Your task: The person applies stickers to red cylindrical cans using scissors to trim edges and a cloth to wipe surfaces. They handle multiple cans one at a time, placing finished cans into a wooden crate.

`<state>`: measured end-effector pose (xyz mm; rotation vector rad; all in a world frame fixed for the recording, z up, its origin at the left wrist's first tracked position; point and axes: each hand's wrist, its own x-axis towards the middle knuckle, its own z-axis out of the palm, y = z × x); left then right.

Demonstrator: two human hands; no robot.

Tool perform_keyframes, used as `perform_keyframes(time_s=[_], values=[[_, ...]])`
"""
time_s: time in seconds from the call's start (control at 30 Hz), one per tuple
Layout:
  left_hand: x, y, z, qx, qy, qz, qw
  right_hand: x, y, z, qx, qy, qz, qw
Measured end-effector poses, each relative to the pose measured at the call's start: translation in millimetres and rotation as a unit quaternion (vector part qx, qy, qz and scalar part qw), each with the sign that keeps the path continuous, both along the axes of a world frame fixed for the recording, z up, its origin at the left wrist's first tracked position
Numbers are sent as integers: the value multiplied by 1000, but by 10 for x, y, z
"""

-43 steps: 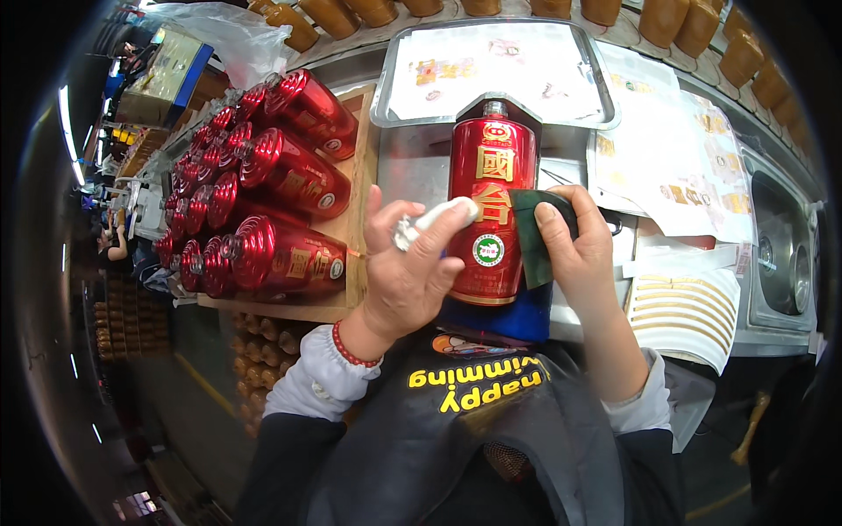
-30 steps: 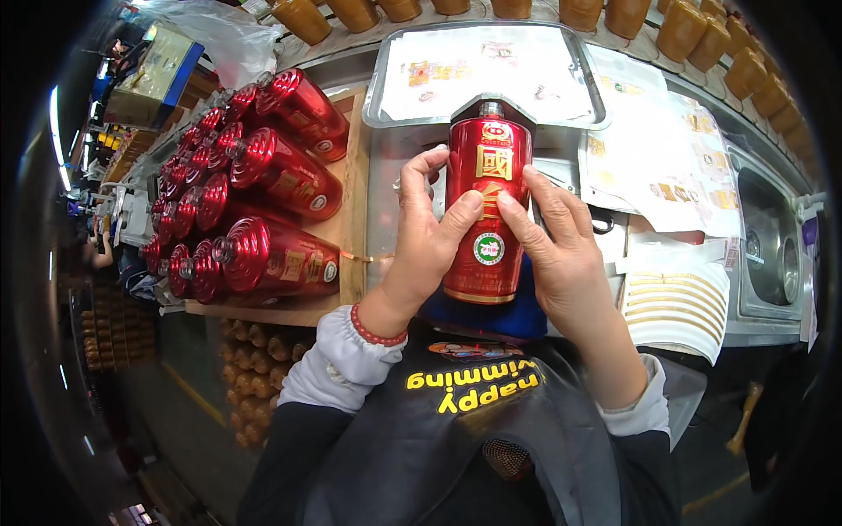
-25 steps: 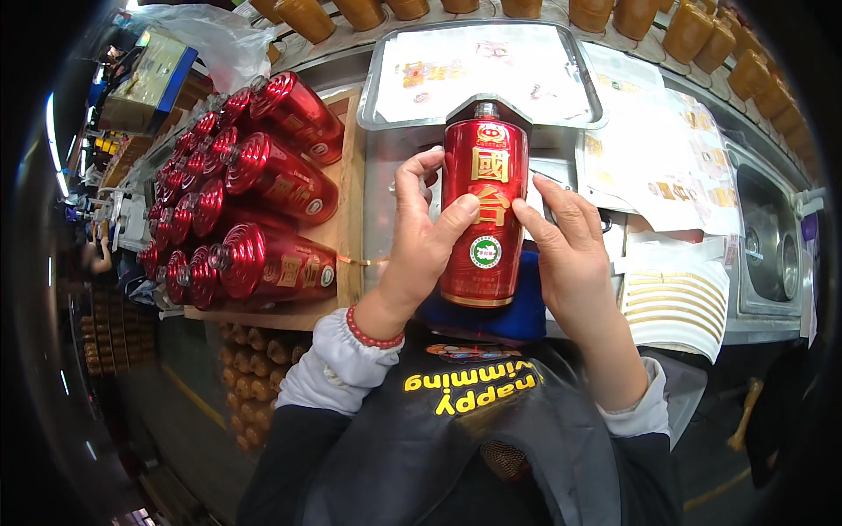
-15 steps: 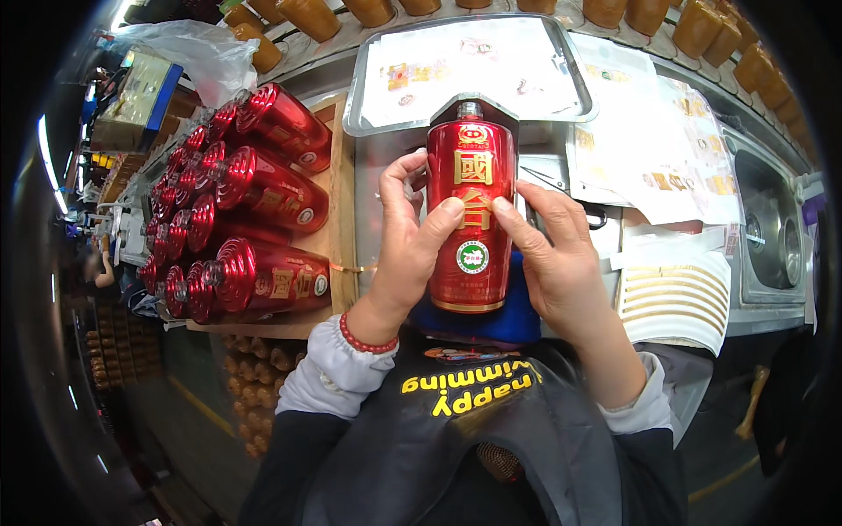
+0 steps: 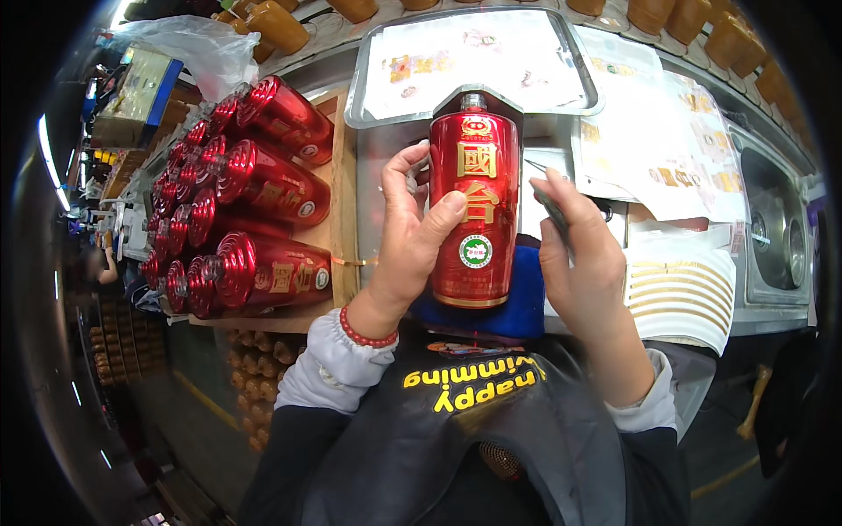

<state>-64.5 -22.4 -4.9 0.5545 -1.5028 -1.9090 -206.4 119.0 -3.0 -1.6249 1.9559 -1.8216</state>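
Note:
A glossy red bottle with gold lettering and a round green-and-white emblem lies lengthwise before me, its clear neck pointing away. My left hand is closed on its left side, the thumb pressed on the front. Its far end rests in a dark angled holder, and a blue cushion shows beneath its near end. To the right, apart from the bottle, my right hand pinches a small, thin dark piece; its exact kind is unclear.
Several similar red bottles lie stacked on a wooden-edged surface at left. Beyond the holder stands a metal tray with printed sheets. More sheets, gold-striped white strips and a metal sink are at right. Brown bottles line the back.
My right hand has come off the bottle and moved right, with the thin dark piece now showing in its fingers. My left hand still holds the bottle, which has barely shifted.

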Motion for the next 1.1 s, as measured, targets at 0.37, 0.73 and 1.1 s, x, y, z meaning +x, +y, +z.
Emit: perform_keyframes(time_s=[0.37, 0.73, 1.1], values=[[133, 21, -33, -271, -78, 72, 957, -141, -184, 295, 132, -150, 29, 979], [242, -52, 240, -635, -208, 18, 744, -185, -206, 106, 53, -44, -33, 997], [259, -112, 363, -686, -220, 1, 694, -270, -106, 241, 64, -87, 46, 993]])
